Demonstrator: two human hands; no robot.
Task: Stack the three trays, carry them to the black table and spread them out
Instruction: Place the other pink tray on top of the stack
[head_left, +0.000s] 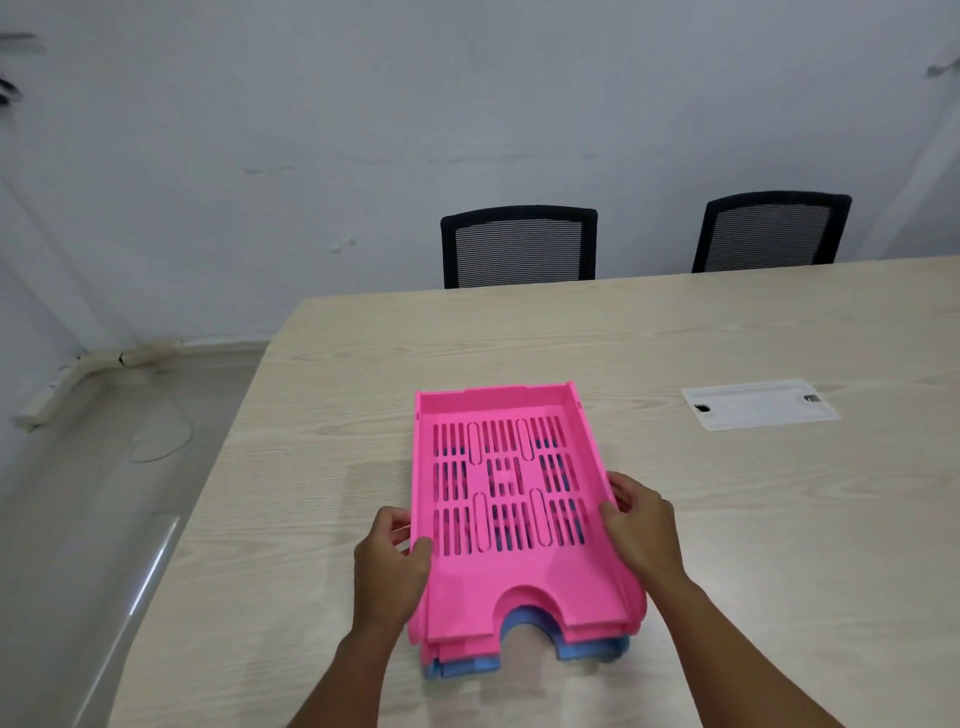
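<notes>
We grip the stacked pink and blue slotted plastic trays (511, 499) on the pale wood-grain table (753, 519), left hand (389, 566) and right hand (644, 530) fingers clasping the stack's side walls.

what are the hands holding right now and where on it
Both hands grip the tray stack, pink on top, blue at the bottom: left hand on its left side edge, right hand on its right side edge.

1. In front of me is a pale wood-grain table (727, 519); its left edge runs off toward the wall.
2. A stack of trays sits on it near my edge: a pink tray (498, 488) on top, a second pink one under it, and a blue tray (592, 649) at the bottom, touching the tabletop.
3. Right of the stack and further from me, well apart from it, a white cover plate (758, 402) lies flat in the tabletop.
</notes>
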